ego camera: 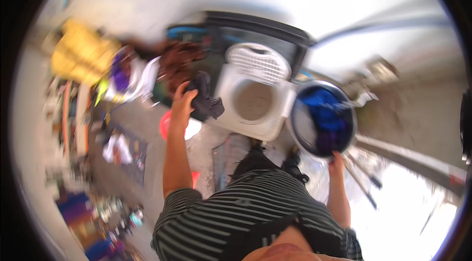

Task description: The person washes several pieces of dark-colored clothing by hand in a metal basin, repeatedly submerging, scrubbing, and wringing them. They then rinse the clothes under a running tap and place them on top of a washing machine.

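Note:
My left hand (181, 104) grips a dark grey cloth (204, 97) over the left side of a twin-tub washing machine (236, 126). Its white spin-tub opening (254, 100) lies right of the cloth, with a perforated white inner lid (258, 58) tipped up behind it. Brown fabric (180, 63) is bunched at the machine's left side. With my right hand (336, 165) I hold the near rim of a round, dark-rimmed basin (304, 128). Blue and purple wet-looking clothes (326, 113) lie inside it. Motion blur softens the details.
A dark outer lid (258, 25) stands raised at the back. Left are a yellow bag (83, 54), a white bag (136, 80) of items and a red basin (166, 124). Long-handled tools (359, 183) lie at right beside a low ledge (405, 157).

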Demonstrator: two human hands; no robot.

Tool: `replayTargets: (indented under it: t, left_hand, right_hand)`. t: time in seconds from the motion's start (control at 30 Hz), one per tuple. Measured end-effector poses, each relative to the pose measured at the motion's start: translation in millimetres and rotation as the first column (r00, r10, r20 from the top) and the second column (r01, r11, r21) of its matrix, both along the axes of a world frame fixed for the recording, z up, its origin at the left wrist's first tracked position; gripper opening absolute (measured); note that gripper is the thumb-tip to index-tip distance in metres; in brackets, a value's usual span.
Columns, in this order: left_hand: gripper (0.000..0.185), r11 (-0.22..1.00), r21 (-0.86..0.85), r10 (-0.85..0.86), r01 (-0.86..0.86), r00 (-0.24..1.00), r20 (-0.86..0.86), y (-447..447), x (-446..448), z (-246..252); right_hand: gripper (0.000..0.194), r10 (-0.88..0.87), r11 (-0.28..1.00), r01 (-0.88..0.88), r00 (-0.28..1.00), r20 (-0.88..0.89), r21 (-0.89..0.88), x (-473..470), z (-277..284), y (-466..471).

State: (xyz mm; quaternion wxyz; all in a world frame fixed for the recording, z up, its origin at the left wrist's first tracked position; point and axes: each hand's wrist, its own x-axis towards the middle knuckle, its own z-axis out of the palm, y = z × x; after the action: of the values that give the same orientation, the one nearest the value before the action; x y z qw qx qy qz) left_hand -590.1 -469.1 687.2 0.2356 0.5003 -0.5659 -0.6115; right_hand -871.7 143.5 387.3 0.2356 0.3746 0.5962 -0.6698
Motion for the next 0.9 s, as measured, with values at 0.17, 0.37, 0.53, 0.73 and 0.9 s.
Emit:
replayTargets:
  t: [0.17, 0.37, 0.53, 0.73, 0.9]
  left_hand:
    - [0.063, 0.860, 0.148, -0.476, 0.489, 0.872, -0.115, 130.8, -147.9, 6.7]
    - [0.061, 0.345, 0.026, -0.907, 0.938, 0.326, 0.268, 198.8, -308.2, -101.5]
    - [0.074, 0.299, -0.292, -0.637, 0.909, 0.417, 0.648, 193.9, -375.8, -202.6]
    - [0.051, 0.541, -0.013, -0.690, 0.841, 0.452, 0.566, 186.5, -386.4, -244.2]
    - [0.036, 0.696, -0.160, -0.618, 0.700, 0.697, 0.364, 192.7, -373.6, -219.9]
  right_hand:
    - [0.029, 0.006, 0.972, -0.036, 0.992, -0.127, -0.234, 2.1, 8.5, -7.4]
    - [0.026, 0.054, 0.985, -0.077, 0.987, -0.151, -0.152, -1.9, 29.0, -14.4]
    - [0.026, 0.026, 0.988, -0.046, 0.991, -0.132, -0.148, 5.8, 36.0, 1.2]
    - [0.030, -0.054, 0.967, 0.027, 0.993, -0.100, -0.252, 31.1, 39.0, 8.1]
    - [0.032, -0.045, 0.966, 0.025, 0.996, -0.075, -0.256, 42.1, 58.6, 5.4]
